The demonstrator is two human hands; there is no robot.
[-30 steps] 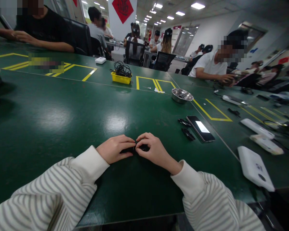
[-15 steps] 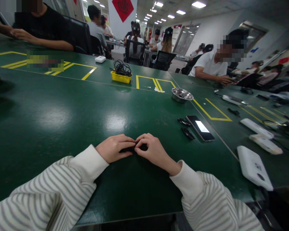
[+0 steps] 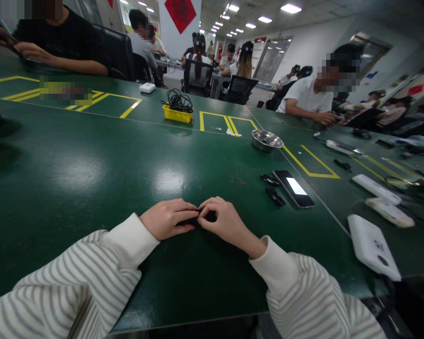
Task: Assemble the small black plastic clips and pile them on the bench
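Both hands meet low over the green table [image 3: 102, 188], fingertips almost touching. My left hand [image 3: 169, 218] is closed around a small dark object [image 3: 190, 220], mostly hidden by the fingers, so its kind cannot be made out. Thumb and forefinger of my right hand [image 3: 223, 221] are pinched together at that object's right end. To the right of my hands lie two small black pieces [image 3: 275, 197], side by side, and a phone [image 3: 293, 188] with a lit white patch on its screen.
A metal bowl [image 3: 267, 140] holds small dark things beyond the phone. Farther back stands a yellow tray [image 3: 177, 114] of black cables. White devices [image 3: 373, 247] lie along the right side. Across the table sit co-workers, one in a white shirt [image 3: 302, 96].
My hands hold nearly the same pose at the same spot. At the far left, a co-worker's hands have come up with a dark flat object in them.
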